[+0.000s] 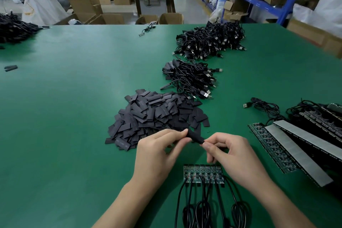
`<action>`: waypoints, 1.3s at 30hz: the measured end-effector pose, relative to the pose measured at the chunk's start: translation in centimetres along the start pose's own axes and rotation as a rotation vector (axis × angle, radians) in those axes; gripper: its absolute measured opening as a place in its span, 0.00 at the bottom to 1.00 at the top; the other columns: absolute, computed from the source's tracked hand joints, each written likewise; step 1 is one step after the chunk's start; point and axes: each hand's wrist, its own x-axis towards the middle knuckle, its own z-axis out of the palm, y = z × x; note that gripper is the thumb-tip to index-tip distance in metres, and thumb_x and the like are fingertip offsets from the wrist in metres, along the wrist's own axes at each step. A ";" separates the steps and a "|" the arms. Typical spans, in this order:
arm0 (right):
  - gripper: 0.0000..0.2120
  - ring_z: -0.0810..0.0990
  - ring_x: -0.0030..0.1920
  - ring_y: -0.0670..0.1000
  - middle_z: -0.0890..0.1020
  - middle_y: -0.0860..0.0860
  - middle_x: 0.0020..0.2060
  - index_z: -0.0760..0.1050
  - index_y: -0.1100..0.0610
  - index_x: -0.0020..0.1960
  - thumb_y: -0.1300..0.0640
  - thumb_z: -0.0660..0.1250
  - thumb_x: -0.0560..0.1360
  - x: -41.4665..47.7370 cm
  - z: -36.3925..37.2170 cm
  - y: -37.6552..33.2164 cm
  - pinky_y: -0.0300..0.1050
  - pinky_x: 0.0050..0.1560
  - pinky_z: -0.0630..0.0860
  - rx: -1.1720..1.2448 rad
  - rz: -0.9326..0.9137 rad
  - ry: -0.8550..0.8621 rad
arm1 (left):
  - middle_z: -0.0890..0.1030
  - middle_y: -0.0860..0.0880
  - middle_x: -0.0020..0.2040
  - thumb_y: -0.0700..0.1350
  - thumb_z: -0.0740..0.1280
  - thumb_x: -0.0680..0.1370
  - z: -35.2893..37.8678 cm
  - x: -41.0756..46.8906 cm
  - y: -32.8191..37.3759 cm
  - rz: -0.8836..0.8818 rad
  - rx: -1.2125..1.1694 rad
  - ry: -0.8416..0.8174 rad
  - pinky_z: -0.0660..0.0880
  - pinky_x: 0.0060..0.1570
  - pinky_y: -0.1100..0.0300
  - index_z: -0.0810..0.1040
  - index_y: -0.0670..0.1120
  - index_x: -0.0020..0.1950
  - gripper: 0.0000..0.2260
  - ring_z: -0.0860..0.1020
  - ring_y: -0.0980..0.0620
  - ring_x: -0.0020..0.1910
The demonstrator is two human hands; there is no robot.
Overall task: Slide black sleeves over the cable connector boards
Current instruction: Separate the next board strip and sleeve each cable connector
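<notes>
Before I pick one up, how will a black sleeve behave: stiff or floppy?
Probably light: the left hand and right hand hold the black sleeve by fingertips alone. Likely pliable, unlikely to roll: those in the sleeve pile lie flattened.

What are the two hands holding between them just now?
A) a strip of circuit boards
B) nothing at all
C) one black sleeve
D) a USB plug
C: the left hand and the right hand each pinch an end of one black sleeve, held above the row of connector boards lying on the green table.
</notes>
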 end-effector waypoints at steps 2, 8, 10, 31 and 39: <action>0.08 0.84 0.37 0.40 0.85 0.41 0.33 0.82 0.43 0.41 0.52 0.73 0.78 0.0 0.3 0.2 0.31 0.41 0.75 -0.071 -0.028 -0.008 | 0.86 0.58 0.41 0.49 0.76 0.76 0.1 0.0 0.2 -0.221 -0.223 -0.041 0.80 0.44 0.64 0.87 0.52 0.48 0.03 0.85 0.59 0.41; 0.07 0.78 0.54 0.34 0.81 0.33 0.47 0.81 0.34 0.50 0.38 0.72 0.72 0.4 -1.8 1.4 0.31 0.54 0.71 -0.316 -0.066 -0.090 | 0.86 0.43 0.39 0.40 0.75 0.76 -0.4 0.6 0.3 -0.583 -0.667 -0.016 0.79 0.41 0.63 0.86 0.44 0.45 0.00 0.86 0.47 0.40; 0.01 0.80 0.50 0.36 0.82 0.35 0.44 0.82 0.37 0.47 0.43 0.73 0.75 0.5 -2.5 1.7 0.31 0.47 0.70 -0.301 -0.052 -0.079 | 0.87 0.43 0.40 0.40 0.74 0.78 -0.7 0.7 0.2 -0.594 -0.656 -0.038 0.79 0.40 0.63 0.85 0.43 0.47 0.01 0.86 0.48 0.39; 0.17 0.79 0.53 0.48 0.83 0.49 0.57 0.80 0.55 0.66 0.46 0.65 0.83 17.0 -6.4 -7.9 0.41 0.53 0.72 -0.447 -0.144 0.219 | 0.74 0.62 0.51 0.76 0.72 0.63 -3.4 1.2 0.0 -0.120 0.201 -0.820 0.74 0.50 0.61 0.81 0.61 0.55 0.28 0.74 0.63 0.49; 0.14 0.84 0.49 0.39 0.87 0.39 0.47 0.83 0.39 0.50 0.33 0.68 0.73 2.0 -2.1 -1.6 0.42 0.54 0.79 -0.064 0.068 -0.347 | 0.84 0.54 0.41 0.47 0.82 0.69 -3.2 1.4 0.2 -0.365 -0.293 -0.778 0.78 0.45 0.63 0.82 0.51 0.48 0.13 0.81 0.58 0.40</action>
